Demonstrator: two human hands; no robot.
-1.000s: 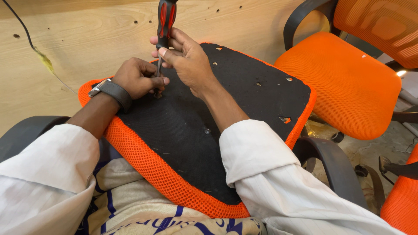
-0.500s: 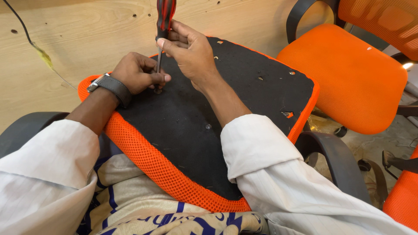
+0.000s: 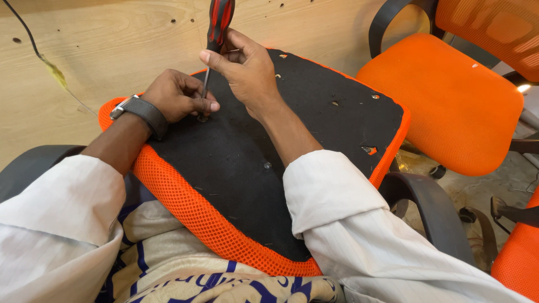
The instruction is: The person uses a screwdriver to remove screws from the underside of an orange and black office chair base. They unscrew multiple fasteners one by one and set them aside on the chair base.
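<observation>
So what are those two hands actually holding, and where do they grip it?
The right hand grips a screwdriver by its red-and-black handle. The left hand pinches the metal shaft low down, near the tip on the black seat underside.

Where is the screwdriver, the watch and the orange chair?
screwdriver (image 3: 218, 25), head view, on its red and black handle.
watch (image 3: 140, 112), head view, on its dark strap.
orange chair (image 3: 443, 101), head view, on its seat cushion.

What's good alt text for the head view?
Right hand grips a red-and-black screwdriver upright, tip on the black underside of an orange mesh seat cushion in the person's lap; left hand steadies the shaft. An orange office chair stands to the right.
</observation>
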